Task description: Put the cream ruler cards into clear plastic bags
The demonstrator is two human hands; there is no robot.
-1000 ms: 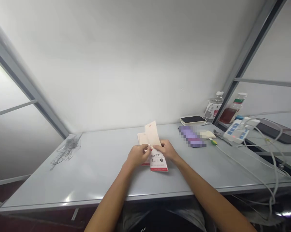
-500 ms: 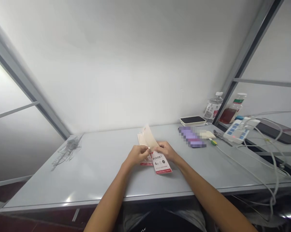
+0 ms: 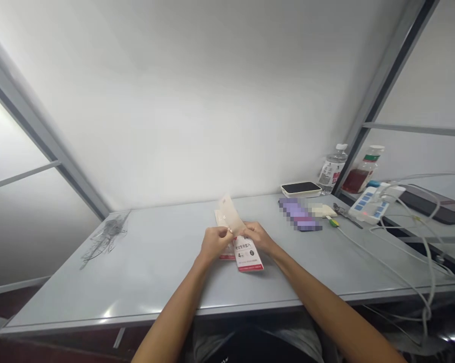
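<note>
Both my hands are over the middle of a pale grey table (image 3: pixel 155 272), close together. My left hand (image 3: pixel 214 243) and my right hand (image 3: pixel 257 238) pinch the top of a white paper packet (image 3: pixel 248 255) with red edging and printed Chinese text. A pale, half-translucent beige sheet (image 3: pixel 229 214) rises from the packet between my fingers. Beneath my left hand, a second red-edged paper (image 3: pixel 227 257) lies partly hidden. A small white bit shows between my fingertips, too small to name.
Along the back right stand a pixelated purple item (image 3: pixel 299 214), a black-topped white box (image 3: pixel 301 189), several bottles, and pliers (image 3: pixel 344 215). A power strip (image 3: pixel 367 205) trails white cables over the right edge. Dark wires under plastic (image 3: pixel 106 237) lie at the left.
The beige sheet now leans further left and sits lower than a second ago. The packet has shifted slightly, and my hands stay pinched together on it.
</note>
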